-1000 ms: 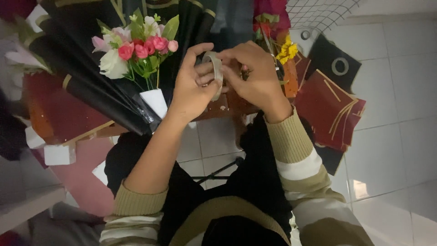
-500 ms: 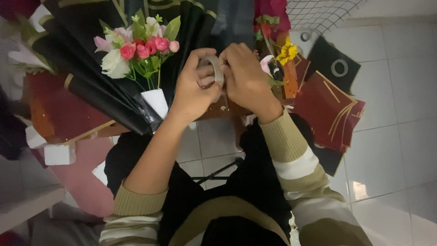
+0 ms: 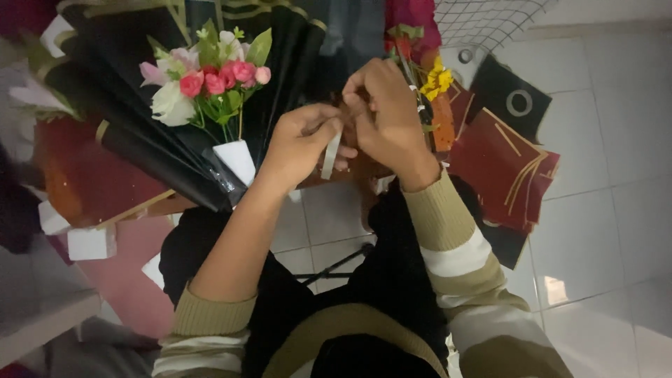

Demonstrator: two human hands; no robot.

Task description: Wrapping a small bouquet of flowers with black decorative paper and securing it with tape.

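Hands are meeting at frame centre, over a gap of white floor tile (image 3: 616, 210). Left hand (image 3: 301, 143) is pinching the top of a short pale strip (image 3: 330, 155), tape or ribbon, can't tell which; the strip is hanging down from the fingertips at about 6 o'clock. Right hand (image 3: 385, 115) is closing on the same top end, fingers curled tight, thumb side touching the left fingertips. Both grips are narrow and on the strip.

Risks, as I'm judging it:
- Strip is dangling free. If it's tape, it is likely folding back and sticking to itself or to a finger.
- Both hands are crowding one small spot; the end could slip out of the pinch.
- Bouquet is lying just beside the left wrist, so a loose elbow could be knocking it.

Around:
- Bouquet (image 3: 206, 87) of pink and white flowers in black pleated wrap (image 3: 140, 140), at 10 o'clock.
- Dark red sheets (image 3: 504, 168) with gold edging at 3 o'clock, black card with a ring (image 3: 519, 102) above them.
- Yellow flowers (image 3: 435, 80) at 1 o'clock, partly behind the right hand.
- White blocks (image 3: 91, 241) at 8 o'clock.

Nothing is blocking the hands; the clutter is ringing them closely.
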